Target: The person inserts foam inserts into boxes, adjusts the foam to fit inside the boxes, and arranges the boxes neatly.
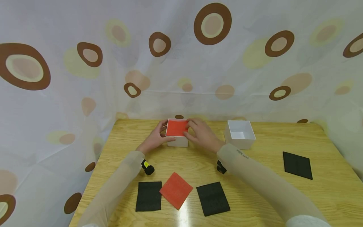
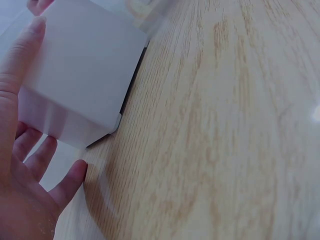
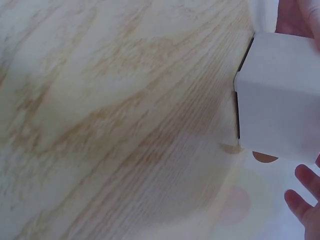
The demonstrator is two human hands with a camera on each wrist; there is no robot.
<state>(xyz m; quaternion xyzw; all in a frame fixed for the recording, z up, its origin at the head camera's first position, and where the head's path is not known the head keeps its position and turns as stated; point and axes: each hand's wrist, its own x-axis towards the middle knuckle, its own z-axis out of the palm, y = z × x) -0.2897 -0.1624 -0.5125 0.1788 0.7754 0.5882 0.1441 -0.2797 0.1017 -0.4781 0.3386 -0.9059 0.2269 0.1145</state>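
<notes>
Seemingly wooden table (image 1: 175, 160), cloth (image 1: 181, 66) behind held box (image 1: 177, 142).

Shining bright and even over the pale-brown wood-grain table (image 1: 181, 160) in the head view, apparently coming from above. Glaring in a white streak at the bottom middle. Stretching the white curtain patterned with brown-ringed ovals (image 1: 181, 63) toward the outer edges. Looking cooler in both wrist views, darkening to a thin line under the white square box (image 2: 90, 55), blurring at the left view's top, glinting at its right edge, softening the grain in the right one.
</notes>
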